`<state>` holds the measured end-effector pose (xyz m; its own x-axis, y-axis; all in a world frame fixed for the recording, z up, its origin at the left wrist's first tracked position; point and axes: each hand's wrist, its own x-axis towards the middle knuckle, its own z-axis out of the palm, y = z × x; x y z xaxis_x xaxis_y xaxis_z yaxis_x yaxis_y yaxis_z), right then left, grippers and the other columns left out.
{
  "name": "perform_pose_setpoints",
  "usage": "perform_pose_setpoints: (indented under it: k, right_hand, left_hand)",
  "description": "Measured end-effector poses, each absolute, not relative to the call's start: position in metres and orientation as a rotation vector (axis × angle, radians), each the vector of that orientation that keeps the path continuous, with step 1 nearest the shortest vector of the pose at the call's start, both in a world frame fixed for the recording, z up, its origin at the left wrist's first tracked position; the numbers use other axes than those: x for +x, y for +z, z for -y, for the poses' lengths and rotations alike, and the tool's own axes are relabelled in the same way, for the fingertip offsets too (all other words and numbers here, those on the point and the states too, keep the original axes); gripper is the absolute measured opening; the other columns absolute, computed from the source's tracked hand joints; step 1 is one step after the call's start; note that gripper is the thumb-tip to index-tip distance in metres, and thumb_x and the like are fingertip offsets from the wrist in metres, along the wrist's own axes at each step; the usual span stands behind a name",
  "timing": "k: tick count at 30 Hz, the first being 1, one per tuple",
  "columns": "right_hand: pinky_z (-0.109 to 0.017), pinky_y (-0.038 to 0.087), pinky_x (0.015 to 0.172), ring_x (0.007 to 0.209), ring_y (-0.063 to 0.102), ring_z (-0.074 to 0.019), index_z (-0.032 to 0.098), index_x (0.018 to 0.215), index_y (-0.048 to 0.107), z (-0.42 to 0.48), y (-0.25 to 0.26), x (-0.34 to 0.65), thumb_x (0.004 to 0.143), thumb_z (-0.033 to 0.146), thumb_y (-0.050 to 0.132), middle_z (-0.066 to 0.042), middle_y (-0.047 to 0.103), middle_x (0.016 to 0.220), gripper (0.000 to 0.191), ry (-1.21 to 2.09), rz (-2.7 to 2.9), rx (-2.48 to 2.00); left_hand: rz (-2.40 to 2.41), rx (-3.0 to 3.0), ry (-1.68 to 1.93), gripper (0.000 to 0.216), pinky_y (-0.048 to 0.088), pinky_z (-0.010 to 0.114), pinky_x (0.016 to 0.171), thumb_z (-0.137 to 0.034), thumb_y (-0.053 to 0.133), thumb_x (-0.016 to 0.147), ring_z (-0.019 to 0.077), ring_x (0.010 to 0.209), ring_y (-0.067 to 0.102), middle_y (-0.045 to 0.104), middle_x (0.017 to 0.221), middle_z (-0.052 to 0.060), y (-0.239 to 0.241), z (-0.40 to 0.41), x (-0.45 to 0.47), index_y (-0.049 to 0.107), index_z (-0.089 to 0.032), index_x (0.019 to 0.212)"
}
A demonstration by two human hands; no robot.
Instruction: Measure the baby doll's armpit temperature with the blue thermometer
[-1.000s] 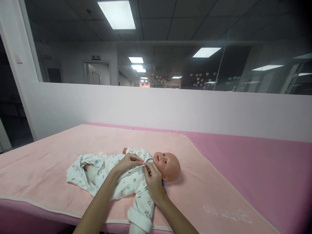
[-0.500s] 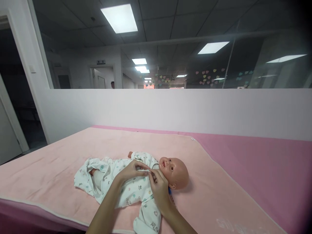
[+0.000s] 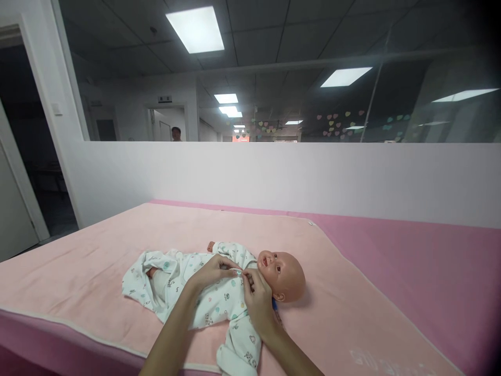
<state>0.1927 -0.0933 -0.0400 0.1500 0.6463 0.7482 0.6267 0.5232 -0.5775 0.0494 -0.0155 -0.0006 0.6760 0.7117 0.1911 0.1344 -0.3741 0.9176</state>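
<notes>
Here, a baby doll (image 3: 284, 277) on its back at six o'clock, stretched from nine to three, peach blanket (image 3: 344, 308) beneath, left hand (image 3: 213, 271) and right hand (image 3: 257, 298) narrowly pinching its white printed romper's (image 3: 217, 305) front edge near the neck.

Ceiling light panel (image 3: 195, 30), 11 o'clock; heart-shaped stickers (image 3: 348, 113) above white partition wall (image 3: 313, 175), 2 o'clock; distant person (image 3: 176, 134) at doorway (image 3: 167, 115), 10 o'clock; pale door (image 3: 14, 209), 9 o'clock.
</notes>
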Motion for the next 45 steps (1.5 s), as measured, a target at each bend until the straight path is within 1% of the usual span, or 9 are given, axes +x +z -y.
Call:
perform_pose_setpoints:
  k: [5, 9, 15, 20, 27, 34, 38, 42, 45]
  right_hand:
    - [-0.026, 0.045, 0.070, 0.074, 0.057, -0.0145, 0.020, 0.082, 0.056, 0.093, -0.039, 0.193, 0.087, 0.024, 0.040, -0.004, 0.061, 0.080, 0.018, 0.050, 1.521, -1.135]
    - [-0.025, 0.045, 0.071, 0.076, 0.056, -0.0142, 0.020, 0.083, 0.057, 0.092, -0.039, 0.193, 0.087, 0.022, 0.040, -0.004, 0.061, 0.081, 0.018, 0.059, 1.534, -1.123]
    - [-0.025, 0.045, 0.070, 0.078, 0.055, -0.0137, 0.019, 0.089, 0.058, 0.093, -0.038, 0.192, 0.086, 0.019, 0.040, -0.005, 0.058, 0.086, 0.018, 0.082, 1.557, -1.130]
    - [-0.024, 0.045, 0.068, 0.077, 0.055, -0.0134, 0.019, 0.092, 0.060, 0.092, -0.041, 0.192, 0.085, 0.019, 0.043, -0.005, 0.057, 0.089, 0.018, 0.071, 1.556, -1.136]
    - [-0.024, 0.043, 0.061, 0.064, 0.053, -0.0117, 0.018, 0.085, 0.060, 0.092, -0.040, 0.191, 0.081, 0.016, 0.046, -0.003, 0.058, 0.080, 0.014, 0.135, 1.458, -1.198]
    - [-0.023, 0.043, 0.061, 0.069, 0.055, -0.0131, 0.018, 0.085, 0.060, 0.096, -0.033, 0.188, 0.084, 0.023, 0.046, -0.004, 0.059, 0.082, 0.016, 0.186, 1.450, -1.199]
    - [-0.025, 0.044, 0.065, 0.073, 0.056, -0.0147, 0.018, 0.085, 0.060, 0.095, -0.037, 0.187, 0.084, 0.026, 0.047, -0.005, 0.059, 0.082, 0.015, 0.130, 1.478, -1.215]
    - [-0.028, 0.045, 0.068, 0.073, 0.056, -0.0155, 0.018, 0.089, 0.058, 0.094, -0.040, 0.187, 0.084, 0.027, 0.046, -0.005, 0.060, 0.083, 0.015, 0.105, 1.504, -1.227]
    - [-0.030, 0.046, 0.072, 0.082, 0.057, -0.0178, 0.018, 0.097, 0.056, 0.094, -0.039, 0.186, 0.085, 0.028, 0.044, -0.007, 0.060, 0.090, 0.020, 0.057, 1.502, -1.255]
  left_hand:
    - [-0.626, 1.891, 0.720, 0.030, 0.043, 0.025, 0.071, -0.036, 0.067, 0.067, 0.0154, 0.079, 0.056, 0.066, 0.083, 0.007, -0.001, 0.015, 0.049, 0.071, -0.015, 0.087]
    - [-0.590, 1.892, 0.778, 0.024, 0.043, 0.024, 0.074, -0.034, 0.070, 0.064, 0.0160, 0.086, 0.055, 0.062, 0.095, 0.008, -0.001, 0.014, 0.049, 0.070, -0.015, 0.079]
    - [-0.663, 1.908, 0.746, 0.030, 0.041, 0.022, 0.065, -0.039, 0.066, 0.067, 0.0113, 0.069, 0.053, 0.062, 0.077, 0.005, 0.000, 0.016, 0.049, 0.068, -0.013, 0.081]
    - [-0.646, 1.808, 0.755, 0.030, 0.043, 0.027, 0.076, -0.034, 0.062, 0.071, 0.0135, 0.075, 0.058, 0.065, 0.074, 0.003, -0.001, 0.014, 0.051, 0.065, -0.015, 0.095]
    - [-0.709, 1.805, 0.814, 0.021, 0.044, 0.025, 0.072, -0.030, 0.064, 0.070, 0.0132, 0.075, 0.058, 0.066, 0.079, 0.003, -0.004, 0.015, 0.053, 0.067, -0.016, 0.084]
    - [-0.705, 1.817, 0.832, 0.023, 0.044, 0.022, 0.067, -0.031, 0.066, 0.068, 0.0126, 0.070, 0.058, 0.067, 0.075, 0.005, -0.003, 0.014, 0.053, 0.069, -0.013, 0.082]
    - [-0.707, 1.806, 0.856, 0.025, 0.043, 0.021, 0.063, -0.032, 0.066, 0.068, 0.0118, 0.067, 0.057, 0.066, 0.071, 0.005, -0.007, 0.011, 0.052, 0.070, -0.012, 0.082]
    - [-0.697, 1.845, 0.859, 0.022, 0.043, 0.022, 0.066, -0.030, 0.065, 0.068, 0.0125, 0.071, 0.058, 0.066, 0.073, 0.005, -0.006, 0.012, 0.051, 0.070, -0.014, 0.082]
    - [-0.680, 1.851, 0.862, 0.020, 0.044, 0.025, 0.071, -0.031, 0.064, 0.068, 0.0147, 0.076, 0.059, 0.067, 0.078, 0.004, -0.002, 0.014, 0.050, 0.070, -0.015, 0.080]
